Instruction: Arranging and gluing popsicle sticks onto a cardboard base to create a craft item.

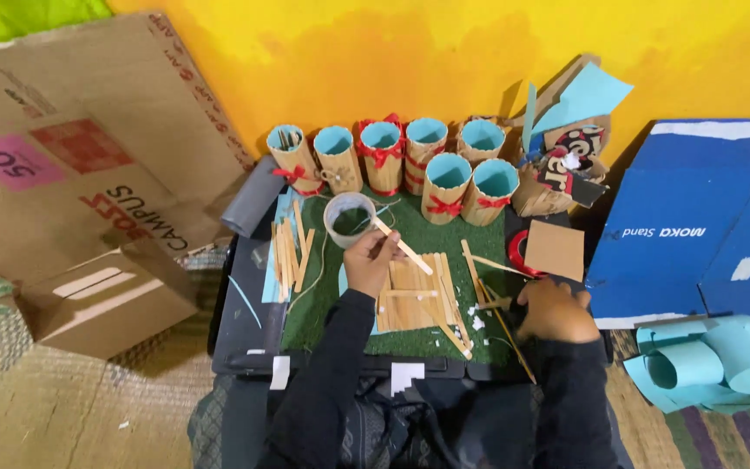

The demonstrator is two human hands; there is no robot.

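My left hand (369, 260) holds a wooden craft stick (401, 245) that slants from a small clear cup (349, 218) down over a flat panel of glued sticks (417, 293). The panel lies on a green turf mat (410, 227). My right hand (553, 311) rests on the mat's right edge beside a thin stick (507, 334); its fingers are curled, and whether it grips anything is hidden. A loose bundle of sticks (289, 257) lies left of the cup.
Several stick-clad cups with blue lining and red ribbon (427, 155) stand along the yellow wall. Cardboard boxes (97, 300) sit left. A blue box (696, 226) and rolled blue paper (705, 365) lie right, a brown card square (554, 250) and red tape roll (516, 249) between.
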